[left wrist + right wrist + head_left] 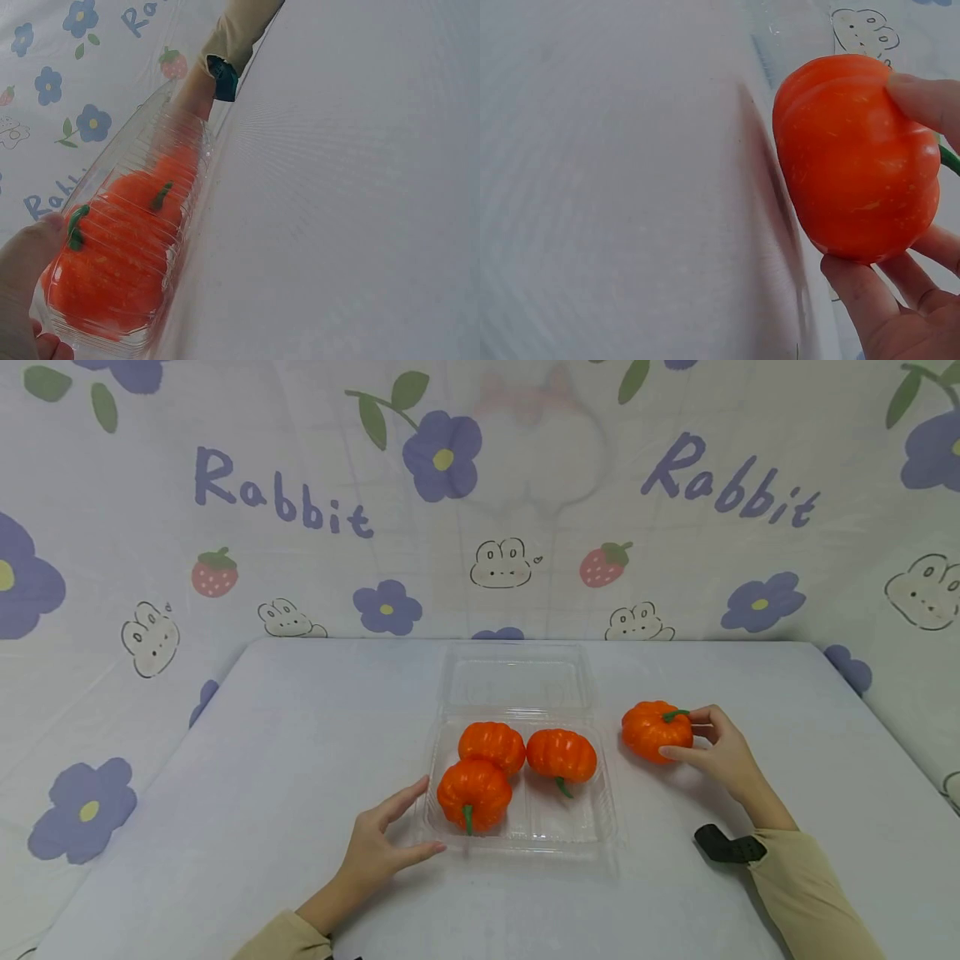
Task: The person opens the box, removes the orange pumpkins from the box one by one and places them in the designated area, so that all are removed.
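Right of a clear plastic clamshell box (525,842), my right hand (722,752) holds an orange toy pumpkin (855,165) with a green stem, thumb on one side and fingers on the other. I cannot tell whether the pumpkin touches the table. Inside the box's base sit three more pumpkins: one at the back (491,745), one at the front left (474,793) and one on the right (561,755). My left hand (378,843) is at the box's front left corner, fingers fairly straight and spread along its edge. In the left wrist view, its thumb (34,244) touches the rim.
The box's lid (517,681) lies folded back behind the base. A white cloth covers the table (300,727). Behind it hangs a printed curtain (525,510) with flowers and rabbits. A black strap piece (727,845) sticks out at my right sleeve.
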`<state>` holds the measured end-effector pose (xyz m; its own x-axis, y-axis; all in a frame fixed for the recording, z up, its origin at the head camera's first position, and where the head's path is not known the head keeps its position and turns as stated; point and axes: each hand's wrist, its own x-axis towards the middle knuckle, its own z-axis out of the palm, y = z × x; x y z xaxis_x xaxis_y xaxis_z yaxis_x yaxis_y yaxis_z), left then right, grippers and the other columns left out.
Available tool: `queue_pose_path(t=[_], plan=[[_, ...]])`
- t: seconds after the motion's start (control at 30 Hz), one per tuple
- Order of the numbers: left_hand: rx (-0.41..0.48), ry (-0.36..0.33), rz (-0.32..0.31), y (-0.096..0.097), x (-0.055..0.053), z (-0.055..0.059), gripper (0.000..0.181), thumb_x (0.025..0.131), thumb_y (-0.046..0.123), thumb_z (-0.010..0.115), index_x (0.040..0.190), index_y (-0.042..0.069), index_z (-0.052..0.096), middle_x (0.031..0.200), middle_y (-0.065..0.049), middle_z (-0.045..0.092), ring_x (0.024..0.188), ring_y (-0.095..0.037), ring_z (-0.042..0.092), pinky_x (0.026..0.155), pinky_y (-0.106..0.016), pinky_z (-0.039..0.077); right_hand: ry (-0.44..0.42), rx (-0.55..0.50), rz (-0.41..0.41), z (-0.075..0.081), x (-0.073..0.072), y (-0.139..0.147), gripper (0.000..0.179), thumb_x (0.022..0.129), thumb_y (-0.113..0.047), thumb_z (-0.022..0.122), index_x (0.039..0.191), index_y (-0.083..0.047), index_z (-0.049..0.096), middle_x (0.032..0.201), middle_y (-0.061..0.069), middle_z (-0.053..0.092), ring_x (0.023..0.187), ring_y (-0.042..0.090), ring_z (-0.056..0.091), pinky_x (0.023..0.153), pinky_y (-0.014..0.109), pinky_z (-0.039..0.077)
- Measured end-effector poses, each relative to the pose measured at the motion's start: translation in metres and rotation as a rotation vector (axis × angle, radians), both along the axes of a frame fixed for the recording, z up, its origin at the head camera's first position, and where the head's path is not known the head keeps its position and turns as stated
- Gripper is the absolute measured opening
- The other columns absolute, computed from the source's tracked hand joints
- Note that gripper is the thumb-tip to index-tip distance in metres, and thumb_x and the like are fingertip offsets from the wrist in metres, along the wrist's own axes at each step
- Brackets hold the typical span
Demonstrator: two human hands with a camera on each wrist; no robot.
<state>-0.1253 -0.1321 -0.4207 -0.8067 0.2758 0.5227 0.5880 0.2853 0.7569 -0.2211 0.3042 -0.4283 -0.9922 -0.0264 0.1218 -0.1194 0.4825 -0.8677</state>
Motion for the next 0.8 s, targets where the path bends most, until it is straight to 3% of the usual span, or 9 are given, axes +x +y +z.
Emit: queue_pose_path(t=[0.43,0.8], plan=[[0.007,-0.013,-0.009,0.0003,0.0001,0.0018,0.065,0.057,-0.007,0.080,0.115,-0.015,0.050,0.116,-0.027,0.052,0.107,-0.037,0.049,0.087,-0.049,0.039,-0.038,-0.038,-0.004,-0.0037,-0.0010,0.0016,0.069,0.080,-0.024,0.069,0.123,0.009,0.026,0.128,0.026,0.030,0.117,0.042,0.029,0.094,0.058,0.027],[0.008,-0.015,-0.009,0.0010,0.0009,0.0035,0.065,0.057,-0.007,0.080,0.115,-0.016,0.050,0.116,-0.027,0.052,0.107,-0.038,0.050,0.088,-0.046,0.039,-0.104,-0.055,0.043,-0.0045,-0.0019,0.0083,0.075,0.080,-0.023,0.068,0.129,0.007,0.020,0.131,0.026,0.023,0.118,0.042,0.030,0.097,0.056,0.025]])
